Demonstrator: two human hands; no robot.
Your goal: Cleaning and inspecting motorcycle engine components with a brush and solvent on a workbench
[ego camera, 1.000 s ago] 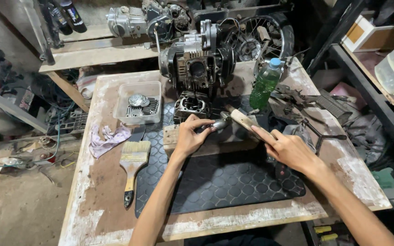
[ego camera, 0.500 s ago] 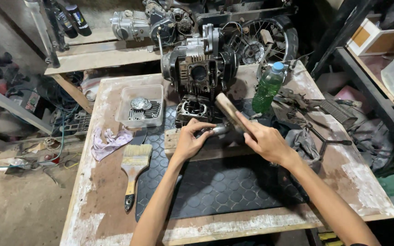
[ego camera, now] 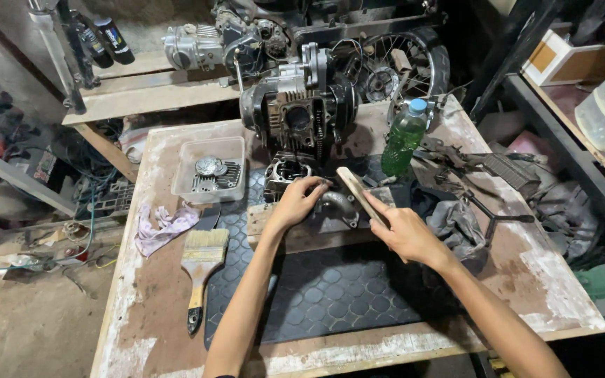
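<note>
setting: cluttered workshop, a worn wooden surface (ego camera: 526, 266) with a dark hex-patterned rubber mat (ego camera: 330, 294) laid over its middle.
left hand: the left hand (ego camera: 294, 204) lies palm down, fingers curled over a curved metal pipe casting (ego camera: 337, 207), pinning it to a wooden block (ego camera: 295, 234); the grip is closed loosely over the part, not a fist.
right hand: the right hand (ego camera: 404, 234) is wrapped shut around the lower end of a flat wooden stick (ego camera: 360, 192), which angles up and to the left toward the casting.
doing it well: as i judge it, the casting needs firm downward pressure so it does not skid on the block, and the stick should meet metal squarely, well away from the left hand's fingertips; short, controlled strokes suit this better than big swings.
where the part lies: the casting sits under and just right of the left hand, just left of the right hand, with the stick's upper end close above it; whether the stick touches it cannot be told.
near ring: a cylinder barrel (ego camera: 285, 171) stands just beyond the left hand, with an engine block (ego camera: 299, 115) behind it.
further out: a green plastic bottle (ego camera: 404, 138) is beyond the right hand; a clear tray of small parts (ego camera: 208, 171), a rag (ego camera: 162, 227) and a paintbrush (ego camera: 201, 269) lie to the left; dark cloths and tools (ego camera: 484, 182) are heaped to the right.
</note>
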